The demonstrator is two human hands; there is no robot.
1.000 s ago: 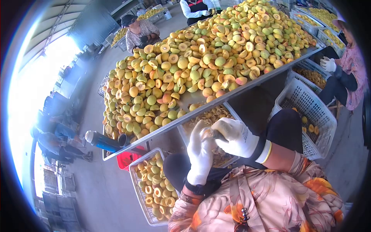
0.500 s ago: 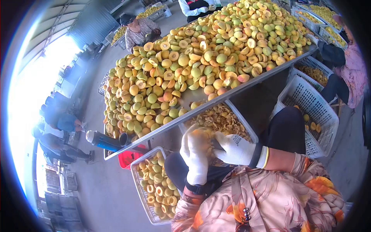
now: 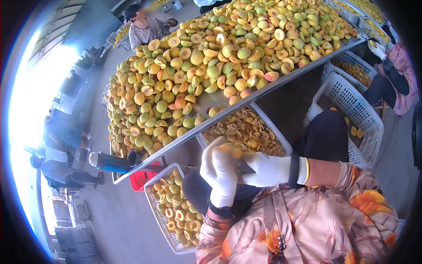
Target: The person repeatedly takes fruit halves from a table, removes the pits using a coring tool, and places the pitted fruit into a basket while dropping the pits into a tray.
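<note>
My left hand [image 3: 220, 174], in a white glove, is wrapped round a yellow peach piece [image 3: 236, 152] in front of my lap. Close against it, my gloved right hand [image 3: 266, 169] is closed on a small dark object [image 3: 244, 166], too blurred to name. The two hands meet, and their fingers hide much of the fruit. Just beyond them stands a crate [image 3: 288, 147] of brownish peach scraps [image 3: 246, 132], under the table edge. A heap of halved peaches [image 3: 193, 79] covers the metal table [image 3: 206, 104].
At my left stands a white crate [image 3: 154, 211] of pitted peach halves, beside a red container [image 3: 140, 178]. A blue flask [image 3: 110, 162] lies on the table corner. Another crate [image 3: 347, 103] is at my right. Other people [image 3: 149, 28] sit round the table; a co-worker's gloved hand [image 3: 376, 49] is at right.
The view has shifted slightly, so the table and crates sit a little further left. My hands stay together round the peach piece, with the right hand turned a little. The co-worker's gloved hand at right has moved.
</note>
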